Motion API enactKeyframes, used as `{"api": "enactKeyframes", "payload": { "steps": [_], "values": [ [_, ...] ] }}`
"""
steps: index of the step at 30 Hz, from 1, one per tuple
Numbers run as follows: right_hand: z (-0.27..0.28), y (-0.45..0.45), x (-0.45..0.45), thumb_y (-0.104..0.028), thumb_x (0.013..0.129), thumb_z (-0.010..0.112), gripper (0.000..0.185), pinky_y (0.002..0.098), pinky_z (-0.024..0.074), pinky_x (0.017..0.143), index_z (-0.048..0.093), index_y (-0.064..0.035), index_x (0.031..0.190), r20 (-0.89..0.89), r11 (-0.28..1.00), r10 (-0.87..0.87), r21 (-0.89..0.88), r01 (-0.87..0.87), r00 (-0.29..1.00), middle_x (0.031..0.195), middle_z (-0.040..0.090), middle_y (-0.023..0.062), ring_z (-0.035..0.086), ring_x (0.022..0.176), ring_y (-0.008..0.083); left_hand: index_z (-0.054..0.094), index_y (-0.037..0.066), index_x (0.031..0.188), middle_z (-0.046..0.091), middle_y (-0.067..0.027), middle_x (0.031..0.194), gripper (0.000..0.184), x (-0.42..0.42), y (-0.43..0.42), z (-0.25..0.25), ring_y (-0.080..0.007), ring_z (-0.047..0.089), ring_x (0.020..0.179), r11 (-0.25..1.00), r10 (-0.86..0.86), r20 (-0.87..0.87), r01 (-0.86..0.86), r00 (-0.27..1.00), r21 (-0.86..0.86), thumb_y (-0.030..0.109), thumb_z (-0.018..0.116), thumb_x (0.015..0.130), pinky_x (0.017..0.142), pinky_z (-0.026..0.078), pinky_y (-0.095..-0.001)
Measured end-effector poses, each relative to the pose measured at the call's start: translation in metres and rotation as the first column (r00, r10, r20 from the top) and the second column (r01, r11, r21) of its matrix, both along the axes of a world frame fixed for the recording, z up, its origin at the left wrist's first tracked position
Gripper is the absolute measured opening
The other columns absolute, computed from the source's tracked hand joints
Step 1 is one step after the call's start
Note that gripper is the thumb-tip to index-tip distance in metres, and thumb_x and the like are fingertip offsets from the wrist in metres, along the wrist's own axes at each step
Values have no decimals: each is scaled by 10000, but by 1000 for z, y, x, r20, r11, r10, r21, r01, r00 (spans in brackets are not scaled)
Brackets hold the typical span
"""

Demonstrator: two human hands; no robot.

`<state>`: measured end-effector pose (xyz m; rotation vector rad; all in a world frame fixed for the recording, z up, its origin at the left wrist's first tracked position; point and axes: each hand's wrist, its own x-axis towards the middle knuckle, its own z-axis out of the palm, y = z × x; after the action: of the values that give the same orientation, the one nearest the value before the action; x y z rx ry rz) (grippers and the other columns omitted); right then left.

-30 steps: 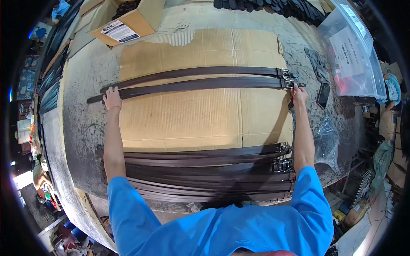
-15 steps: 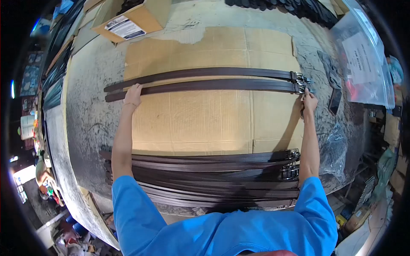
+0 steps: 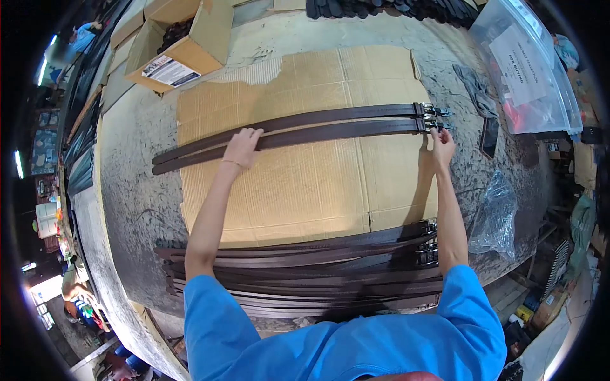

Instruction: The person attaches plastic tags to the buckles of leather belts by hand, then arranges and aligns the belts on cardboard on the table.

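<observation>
Two dark brown belts lie side by side across a flat cardboard sheet (image 3: 305, 184). My left hand (image 3: 242, 149) has its fingers curled over the nearer belt (image 3: 337, 131), some way in from its plain left end. At the other end, my right hand (image 3: 443, 149) pinches that belt's metal buckle with fingertips and thumb. The farther belt (image 3: 337, 116) runs just beyond, its buckle (image 3: 429, 109) next to the first one. Closer to my body, a pile of several similar belts (image 3: 330, 257) is stretched across the table, buckles to the right.
An open cardboard box (image 3: 210, 38) with dark items stands at back left. At back right are a clear plastic bin (image 3: 540, 95) and a row of dark straps (image 3: 394, 7). A phone-like dark object (image 3: 488, 136) and crumpled clear plastic (image 3: 495, 216) lie on the right.
My left hand has slid rightward along the nearer belt, away from its plain end. My right hand stays at the buckle. The camera view has turned slightly.
</observation>
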<state>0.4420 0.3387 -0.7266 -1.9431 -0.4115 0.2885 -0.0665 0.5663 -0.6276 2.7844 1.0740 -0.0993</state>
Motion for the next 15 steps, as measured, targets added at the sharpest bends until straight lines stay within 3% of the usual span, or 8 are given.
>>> {"api": "enactKeyframes", "payload": {
  "steps": [2, 4, 7, 10, 12, 15],
  "values": [
    [12, -1, -17, -258, 777, 745, 542, 296, 485, 772, 567, 58, 1180, 137, 996, 71, -59, -63, 988, 910, 647, 105, 610, 824, 170, 484, 54, 1237, 529, -139, 1176, 542, 19, -3, 3, -293, 483, 1146, 998, -4, 3, 4, 1000, -59, 64, 666, 727, 935, 427, -388],
    [1, -2, -17, -217, 776, 734, 502, 301, 488, 779, 574, 37, 1178, 139, 997, 53, -55, -45, 989, 976, 641, 110, 609, 855, 178, 487, 53, 1231, 537, -131, 1150, 553, 32, 0, -3, -288, 496, 1122, 994, -105, 10, 105, 994, 15, 66, 687, 716, 926, 433, -381],
    [-6, -2, -25, -162, 783, 692, 380, 337, 481, 814, 611, -4, 1119, 301, 999, -11, -40, 24, 953, 971, 631, 118, 602, 887, 224, 505, 51, 1206, 546, -124, 1107, 501, 38, -3, -7, -290, 506, 1094, 992, -116, -7, 116, 993, -43, 57, 661, 730, 912, 440, -377],
    [4, 0, -32, -154, 785, 679, 329, 353, 472, 825, 623, -10, 1075, 357, 997, -11, -69, 37, 934, 948, 624, 118, 589, 885, 242, 518, 45, 1192, 550, -129, 1112, 459, 40, -10, -17, -296, 508, 1088, 991, -109, -17, 107, 994, -80, 56, 625, 745, 913, 438, -382],
    [7, -1, -35, -154, 793, 664, 291, 357, 468, 827, 627, -19, 1047, 374, 996, -21, -73, 52, 927, 939, 620, 113, 582, 892, 254, 515, 38, 1198, 553, -141, 1136, 461, 43, -12, -22, -298, 506, 1099, 987, -157, 97, 160, 983, -24, 61, 616, 749, 925, 433, -386],
    [5, -1, -35, -159, 798, 655, 289, 363, 468, 830, 631, -28, 1054, 381, 998, -22, -47, 43, 924, 942, 622, 112, 584, 918, 260, 499, 27, 1205, 562, -163, 1124, 494, 53, -14, -24, -311, 509, 1101, 987, -154, 111, 158, 982, -37, 69, 638, 733, 923, 435, -398]
  ]
}}
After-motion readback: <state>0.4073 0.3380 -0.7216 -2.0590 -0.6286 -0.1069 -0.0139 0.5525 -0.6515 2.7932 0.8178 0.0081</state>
